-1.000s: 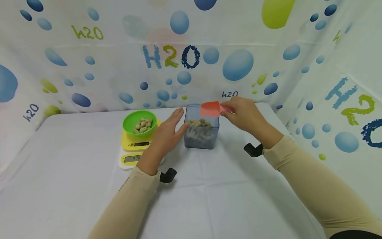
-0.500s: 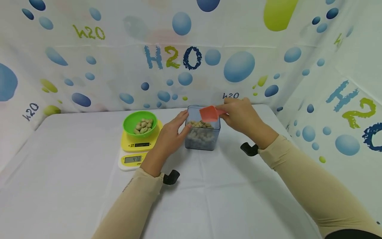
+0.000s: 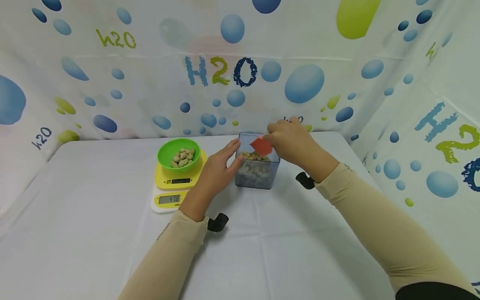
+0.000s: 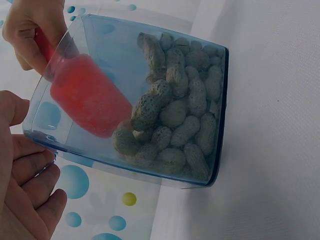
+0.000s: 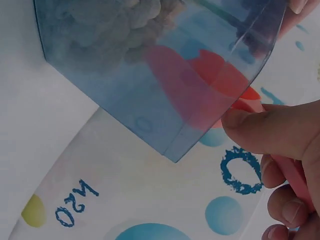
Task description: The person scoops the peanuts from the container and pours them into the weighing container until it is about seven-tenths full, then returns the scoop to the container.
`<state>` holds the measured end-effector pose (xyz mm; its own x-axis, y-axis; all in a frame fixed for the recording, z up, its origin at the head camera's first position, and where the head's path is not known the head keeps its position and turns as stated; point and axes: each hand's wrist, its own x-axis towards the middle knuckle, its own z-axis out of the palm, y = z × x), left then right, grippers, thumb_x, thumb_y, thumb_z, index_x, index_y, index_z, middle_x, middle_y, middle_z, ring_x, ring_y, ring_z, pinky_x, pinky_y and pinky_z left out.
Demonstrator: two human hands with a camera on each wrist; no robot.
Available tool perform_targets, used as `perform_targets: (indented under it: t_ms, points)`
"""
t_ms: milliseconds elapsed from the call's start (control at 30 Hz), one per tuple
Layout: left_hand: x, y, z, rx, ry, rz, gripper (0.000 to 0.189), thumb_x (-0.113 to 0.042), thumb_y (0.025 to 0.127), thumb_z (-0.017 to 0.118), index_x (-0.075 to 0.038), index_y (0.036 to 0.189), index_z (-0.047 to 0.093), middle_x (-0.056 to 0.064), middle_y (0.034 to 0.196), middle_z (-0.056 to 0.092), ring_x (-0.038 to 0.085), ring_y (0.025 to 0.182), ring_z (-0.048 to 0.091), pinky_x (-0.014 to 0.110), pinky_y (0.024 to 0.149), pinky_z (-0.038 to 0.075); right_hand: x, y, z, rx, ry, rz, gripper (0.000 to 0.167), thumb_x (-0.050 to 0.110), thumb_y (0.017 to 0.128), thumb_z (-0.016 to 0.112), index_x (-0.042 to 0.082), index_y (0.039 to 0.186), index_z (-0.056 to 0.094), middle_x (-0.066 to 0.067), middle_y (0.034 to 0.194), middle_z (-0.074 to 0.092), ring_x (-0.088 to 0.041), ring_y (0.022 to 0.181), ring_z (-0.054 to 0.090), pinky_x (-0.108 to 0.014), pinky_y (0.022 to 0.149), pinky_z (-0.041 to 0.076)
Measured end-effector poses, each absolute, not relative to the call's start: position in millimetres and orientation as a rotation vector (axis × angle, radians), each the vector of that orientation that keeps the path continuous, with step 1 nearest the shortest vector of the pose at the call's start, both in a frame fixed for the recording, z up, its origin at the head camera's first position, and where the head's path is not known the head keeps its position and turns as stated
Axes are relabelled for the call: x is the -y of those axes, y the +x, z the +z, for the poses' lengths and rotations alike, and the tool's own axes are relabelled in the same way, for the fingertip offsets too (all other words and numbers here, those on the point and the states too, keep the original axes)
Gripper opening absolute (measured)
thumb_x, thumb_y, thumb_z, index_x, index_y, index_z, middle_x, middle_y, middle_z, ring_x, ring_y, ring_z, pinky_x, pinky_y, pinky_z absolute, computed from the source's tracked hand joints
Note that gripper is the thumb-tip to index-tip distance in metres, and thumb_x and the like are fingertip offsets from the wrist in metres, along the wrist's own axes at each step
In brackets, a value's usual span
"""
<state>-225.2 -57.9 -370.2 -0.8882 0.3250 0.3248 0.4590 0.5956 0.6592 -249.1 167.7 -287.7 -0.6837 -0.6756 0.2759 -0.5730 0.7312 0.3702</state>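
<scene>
A pink-red scoop [image 3: 261,146] is gripped by its handle in my right hand [image 3: 290,141]. Its blade [image 4: 90,97] dips inside the clear bluish container [image 3: 256,180], tip right at the unshelled peanuts [image 4: 175,115] in the left wrist view. Through the wall in the right wrist view, the scoop [image 5: 185,95] slants down from the rim. My left hand [image 3: 217,171] lies along the container's left side, fingers extended, thumb near the front rim. In the left wrist view, that hand's fingers [image 4: 37,175] sit loosely bent beside the rim.
Left of the container stands a yellow and white kitchen scale [image 3: 174,181], its display reading about 478. On it sits a green bowl [image 3: 163,157] holding several peanuts [image 3: 183,157]. A white cloth [image 3: 93,216] covers the table, and a bubble-print curtain [image 3: 150,75] hangs behind.
My right hand has tipped the scoop and lowered it from above the rim into the container. My left hand has shifted slightly right, up to the container's side.
</scene>
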Motion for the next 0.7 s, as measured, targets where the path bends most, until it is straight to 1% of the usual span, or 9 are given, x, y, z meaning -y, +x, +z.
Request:
perform_targets:
  t_ms: [133, 233, 300, 400, 633, 700]
  points:
    - [57, -226, -371, 2.657, -0.641, -1.184, 0.053, -0.034, 0.104, 0.048, -0.015, 0.152, 0.039, -0.004, 0.159, 0.034, 0.016, 0.145, 0.034, 0.041, 0.116, 0.035, -168, -250, -287, 2.582, 1.055, -0.272, 0.027, 0.003, 0.086, 0.071, 0.016, 0.109, 0.078, -0.005, 0.082, 0.066, -0.025, 0.075, 0.064, -0.037, 0.065, 0.052]
    - [56, -226, -372, 2.656, -0.636, -1.187, 0.053, -0.033, 0.103, 0.049, -0.014, 0.152, 0.039, -0.004, 0.159, 0.034, 0.015, 0.145, 0.034, 0.041, 0.117, 0.035, -172, -251, -290, 2.666, 1.074, -0.108, 0.026, 0.005, 0.087, 0.072, 0.013, 0.111, 0.077, -0.005, 0.082, 0.067, -0.022, 0.073, 0.063, -0.032, 0.067, 0.055]
    - [57, -227, -372, 2.656, -0.635, -1.184, 0.053, -0.033, 0.103, 0.049, -0.015, 0.152, 0.039, -0.005, 0.159, 0.034, 0.015, 0.145, 0.034, 0.041, 0.117, 0.034, -174, -252, -292, 2.71, 1.045, -0.031, 0.027, 0.005, 0.087, 0.072, 0.012, 0.112, 0.077, -0.005, 0.08, 0.065, -0.021, 0.071, 0.061, -0.029, 0.065, 0.054]
    - [57, -226, -372, 2.652, -0.644, -1.184, 0.053, -0.033, 0.103, 0.049, -0.014, 0.152, 0.039, -0.005, 0.159, 0.035, 0.016, 0.145, 0.035, 0.041, 0.117, 0.034, -175, -254, -296, 2.733, 1.012, 0.029, 0.025, 0.004, 0.087, 0.071, 0.011, 0.11, 0.077, -0.005, 0.079, 0.064, -0.02, 0.069, 0.059, -0.028, 0.064, 0.053]
    - [57, -225, -371, 2.652, -0.639, -1.194, 0.053, -0.035, 0.103, 0.048, -0.014, 0.152, 0.04, -0.005, 0.159, 0.034, 0.016, 0.145, 0.035, 0.042, 0.117, 0.034, -170, -255, -302, 2.684, 1.053, 0.045, 0.014, 0.002, 0.087, 0.069, 0.009, 0.095, 0.078, -0.004, 0.073, 0.06, -0.019, 0.064, 0.058, -0.029, 0.059, 0.05]
    - [56, -225, -371, 2.649, -0.635, -1.193, 0.053, -0.035, 0.103, 0.048, -0.014, 0.151, 0.04, -0.005, 0.159, 0.034, 0.017, 0.145, 0.035, 0.042, 0.116, 0.035, -169, -254, -299, 2.719, 1.054, 0.053, 0.013, 0.003, 0.088, 0.07, 0.01, 0.094, 0.078, -0.003, 0.072, 0.058, -0.019, 0.063, 0.055, -0.029, 0.059, 0.048]
